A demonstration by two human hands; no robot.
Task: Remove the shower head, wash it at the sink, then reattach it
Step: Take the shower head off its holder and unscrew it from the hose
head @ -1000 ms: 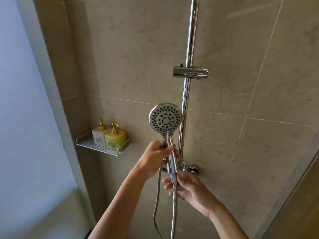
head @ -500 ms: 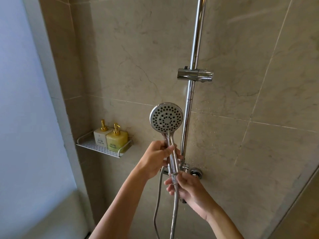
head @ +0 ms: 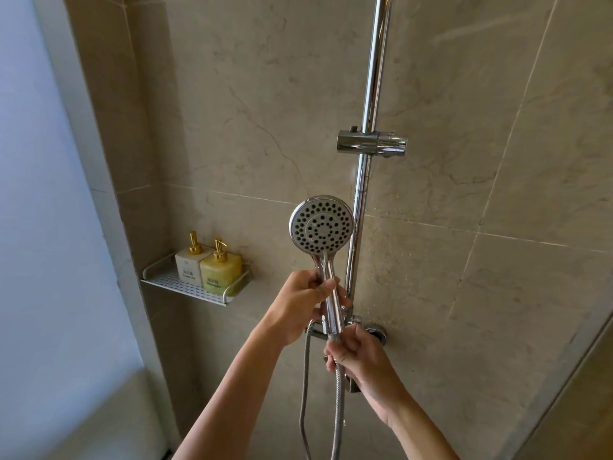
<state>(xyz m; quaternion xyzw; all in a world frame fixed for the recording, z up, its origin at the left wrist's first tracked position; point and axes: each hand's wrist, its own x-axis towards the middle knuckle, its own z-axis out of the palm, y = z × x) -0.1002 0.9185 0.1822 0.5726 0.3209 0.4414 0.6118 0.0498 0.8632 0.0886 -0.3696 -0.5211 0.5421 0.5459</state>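
Head view looks up a tiled shower wall. The shower head [head: 321,224] is off its holder [head: 372,146], which sits empty on the rail [head: 371,94] at about one o'clock from it. The face with its nozzles points toward the camera, just left of the rail.

The left hand [head: 298,305] grips the chrome handle below the face, fingers wrapped round it and thumb across the front. The right hand [head: 360,358] sits at six o'clock from the handle's end, fingertips pinching the connector where the hose [head: 337,410] joins. The hose hangs down from there and loops back up on the left toward the mixer [head: 376,332].

Judging by this, the task is early. The head has been lifted from the holder, but it looks joined to the hose, so removal seems unfinished; the right hand's pinch suggests the connector is being unscrewed. Whether the thread has loosened at all cannot be told. Washing at the sink and reattaching are both left, and no sink is in view.

At nine o'clock, a shelf [head: 185,287] holds two pump bottles [head: 207,265].
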